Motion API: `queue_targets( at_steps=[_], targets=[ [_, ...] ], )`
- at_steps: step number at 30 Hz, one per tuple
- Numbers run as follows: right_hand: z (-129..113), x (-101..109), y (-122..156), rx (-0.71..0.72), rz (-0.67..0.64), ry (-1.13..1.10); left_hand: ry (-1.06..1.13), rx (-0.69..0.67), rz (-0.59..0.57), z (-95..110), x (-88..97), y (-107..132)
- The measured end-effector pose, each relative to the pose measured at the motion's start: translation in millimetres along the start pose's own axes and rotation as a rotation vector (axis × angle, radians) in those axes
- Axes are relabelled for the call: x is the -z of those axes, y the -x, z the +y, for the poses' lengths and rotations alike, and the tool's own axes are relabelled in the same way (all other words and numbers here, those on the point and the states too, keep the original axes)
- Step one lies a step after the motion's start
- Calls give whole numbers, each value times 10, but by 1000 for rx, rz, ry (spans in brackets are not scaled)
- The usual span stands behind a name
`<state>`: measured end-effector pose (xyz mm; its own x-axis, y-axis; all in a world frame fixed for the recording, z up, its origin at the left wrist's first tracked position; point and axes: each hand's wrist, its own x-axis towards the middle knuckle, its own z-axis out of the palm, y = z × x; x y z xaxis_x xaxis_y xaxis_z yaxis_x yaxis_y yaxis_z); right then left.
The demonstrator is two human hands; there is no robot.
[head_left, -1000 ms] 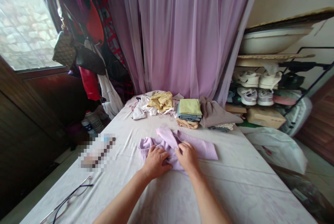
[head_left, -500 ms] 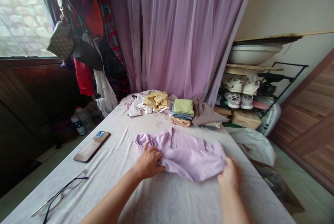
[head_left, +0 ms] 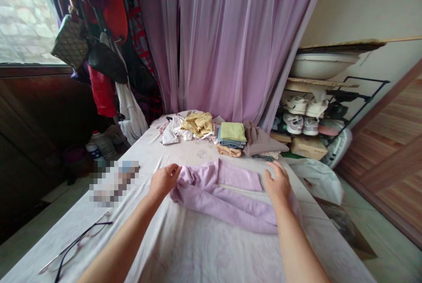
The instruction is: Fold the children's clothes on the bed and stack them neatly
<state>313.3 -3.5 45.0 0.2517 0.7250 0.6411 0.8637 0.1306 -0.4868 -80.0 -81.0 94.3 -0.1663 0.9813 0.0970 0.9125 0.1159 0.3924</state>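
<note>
A lilac knitted garment lies spread across the middle of the bed. My left hand is closed in a pinch on the garment's left end. My right hand rests on the garment's right end, fingers bent over the cloth. Both forearms reach in from the bottom edge.
Folded clothes and a loose heap sit at the bed's far end, before a lilac curtain. A phone and spectacles lie at the left. A shoe rack stands on the right, bags hang at the left.
My hands have moved apart and away from me along the garment. It went from a bunched heap to a long, flattened shape. My right hand shifted from the near right corner to the far right end.
</note>
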Motion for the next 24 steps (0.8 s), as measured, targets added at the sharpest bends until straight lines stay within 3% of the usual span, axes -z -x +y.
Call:
queue_targets(
  at_steps=[3, 6, 9, 12, 15, 17, 20, 22, 24],
  targets=[
    [-143, -262, -141, -63, -323, 183, -9, 46, 16, -130, -50, -186],
    [-163, -406, -170, -145, -559, 371, -9, 93, -119, -258, -142, -337],
    [-161, -434, -189, -64, -679, 431, -15, 114, -251, -320, -213, -417],
    [-191, -380, -282, -2, -723, 408, 91, 159, -235, -320, -211, -444],
    [-200, -252, -461, 96, -600, 333, 290, 155, -214, -327, -126, -454],
    [-156, -146, -578, 186, -354, 244, 571, 129, -206, -363, -53, -469],
    [-14, -23, -630, 177, -24, 194, 935, 161, -92, -438, -12, -515],
    [108, 14, -546, 138, 7, 230, 909, 257, 5, -476, -65, -542],
    [232, 23, -397, 95, -59, 281, 848, 341, 47, -500, -164, -542]
  ],
)
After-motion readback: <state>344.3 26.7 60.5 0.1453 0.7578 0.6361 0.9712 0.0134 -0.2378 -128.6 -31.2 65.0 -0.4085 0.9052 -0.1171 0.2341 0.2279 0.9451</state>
